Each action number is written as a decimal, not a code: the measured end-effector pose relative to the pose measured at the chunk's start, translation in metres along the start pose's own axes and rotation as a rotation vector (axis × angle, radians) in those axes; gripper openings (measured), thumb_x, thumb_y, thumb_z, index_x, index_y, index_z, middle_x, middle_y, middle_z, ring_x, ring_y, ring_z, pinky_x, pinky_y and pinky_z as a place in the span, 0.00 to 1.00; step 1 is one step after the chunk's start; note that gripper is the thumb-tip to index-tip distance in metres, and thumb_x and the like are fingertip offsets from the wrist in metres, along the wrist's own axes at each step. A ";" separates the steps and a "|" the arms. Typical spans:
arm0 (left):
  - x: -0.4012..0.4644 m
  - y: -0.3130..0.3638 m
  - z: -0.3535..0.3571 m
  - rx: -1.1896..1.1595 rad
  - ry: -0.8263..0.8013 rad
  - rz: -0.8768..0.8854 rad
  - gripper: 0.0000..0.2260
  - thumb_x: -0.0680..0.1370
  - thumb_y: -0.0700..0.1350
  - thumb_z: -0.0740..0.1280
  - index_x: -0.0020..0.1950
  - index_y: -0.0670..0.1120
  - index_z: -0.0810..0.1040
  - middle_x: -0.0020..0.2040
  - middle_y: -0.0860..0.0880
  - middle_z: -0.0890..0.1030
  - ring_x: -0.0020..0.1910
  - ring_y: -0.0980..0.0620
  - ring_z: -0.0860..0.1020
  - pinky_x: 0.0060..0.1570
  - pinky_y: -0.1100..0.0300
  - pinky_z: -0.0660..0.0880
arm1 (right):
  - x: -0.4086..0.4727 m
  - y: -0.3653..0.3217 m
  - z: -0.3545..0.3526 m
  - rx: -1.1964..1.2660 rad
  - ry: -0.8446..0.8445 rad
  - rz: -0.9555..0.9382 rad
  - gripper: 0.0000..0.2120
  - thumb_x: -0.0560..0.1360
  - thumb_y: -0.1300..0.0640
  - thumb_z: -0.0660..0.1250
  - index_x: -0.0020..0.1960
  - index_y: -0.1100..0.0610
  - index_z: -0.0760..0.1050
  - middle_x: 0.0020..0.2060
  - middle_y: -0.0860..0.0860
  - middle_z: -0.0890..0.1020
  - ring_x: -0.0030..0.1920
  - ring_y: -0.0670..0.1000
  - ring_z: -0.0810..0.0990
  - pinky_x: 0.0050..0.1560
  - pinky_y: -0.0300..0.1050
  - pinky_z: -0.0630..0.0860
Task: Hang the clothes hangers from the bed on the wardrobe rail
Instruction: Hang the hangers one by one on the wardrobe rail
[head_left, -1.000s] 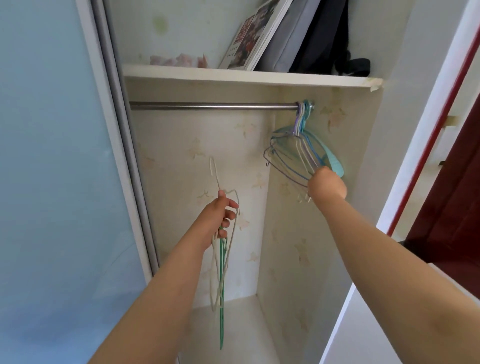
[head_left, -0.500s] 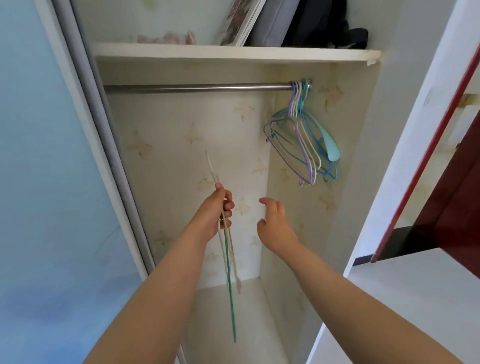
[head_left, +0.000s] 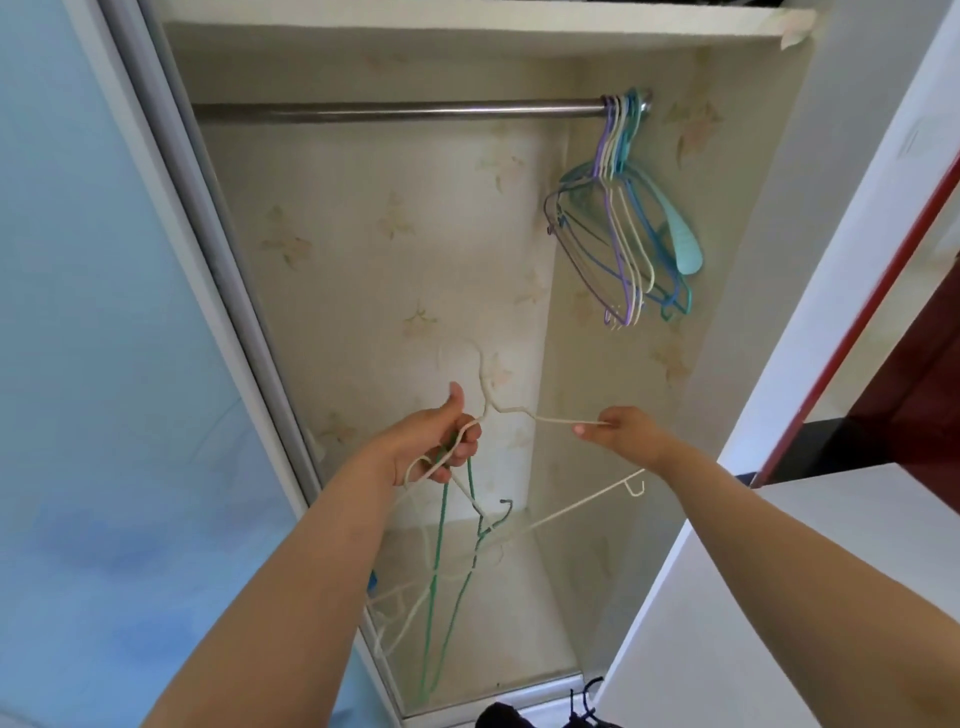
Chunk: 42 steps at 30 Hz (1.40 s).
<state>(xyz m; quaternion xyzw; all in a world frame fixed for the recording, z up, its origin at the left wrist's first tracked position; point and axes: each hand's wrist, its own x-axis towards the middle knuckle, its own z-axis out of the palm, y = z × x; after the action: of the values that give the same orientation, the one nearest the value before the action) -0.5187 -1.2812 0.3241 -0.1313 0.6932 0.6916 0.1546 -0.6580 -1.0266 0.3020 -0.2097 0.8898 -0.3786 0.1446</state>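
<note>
Below rail (head_left: 395, 111), left hand (head_left: 434, 447) gripping hangers (head_left: 441, 545), right hand (head_left: 621, 434) pinching white hanger (head_left: 519, 413)

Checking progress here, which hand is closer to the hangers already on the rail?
Right. The right hand is below the hung hangers, slightly left of them; the left hand is farther left, gripping a bunch of hangers.

The rail (head_left: 395, 111) was bare metal, smooth with a dull shine. The hangers on it (head_left: 626, 228) looked like coated wire, one broad glossy teal plastic. My cream hanger (head_left: 550, 418) and green one (head_left: 441, 525) felt matt-coated to the eye. Wardrobe walls (head_left: 395, 270) wore matt floral paper; the door (head_left: 93, 312) was smooth blue.
</note>
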 end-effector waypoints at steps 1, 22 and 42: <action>0.005 -0.005 -0.004 -0.107 0.096 -0.010 0.31 0.74 0.72 0.47 0.36 0.48 0.72 0.30 0.50 0.71 0.26 0.55 0.64 0.24 0.66 0.60 | -0.002 0.004 0.000 0.098 0.021 0.001 0.25 0.70 0.44 0.73 0.31 0.54 0.59 0.28 0.49 0.61 0.31 0.50 0.62 0.34 0.45 0.56; 0.059 -0.028 -0.030 0.216 0.882 0.303 0.12 0.82 0.36 0.50 0.58 0.45 0.70 0.47 0.50 0.80 0.48 0.51 0.73 0.43 0.63 0.67 | -0.008 -0.004 -0.015 -0.710 -0.166 0.186 0.23 0.79 0.40 0.55 0.34 0.56 0.67 0.36 0.52 0.75 0.43 0.55 0.74 0.44 0.44 0.67; 0.045 0.056 -0.015 0.229 0.668 0.461 0.09 0.83 0.42 0.52 0.59 0.47 0.69 0.36 0.53 0.82 0.34 0.51 0.71 0.31 0.59 0.66 | 0.051 -0.176 -0.071 0.349 0.402 0.018 0.15 0.79 0.65 0.52 0.38 0.52 0.69 0.30 0.51 0.69 0.26 0.50 0.66 0.23 0.37 0.62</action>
<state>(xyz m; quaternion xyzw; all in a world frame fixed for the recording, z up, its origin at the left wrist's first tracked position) -0.5826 -1.2945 0.3574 -0.1716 0.7890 0.5459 -0.2239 -0.6853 -1.1180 0.4740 -0.0940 0.8239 -0.5589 0.0022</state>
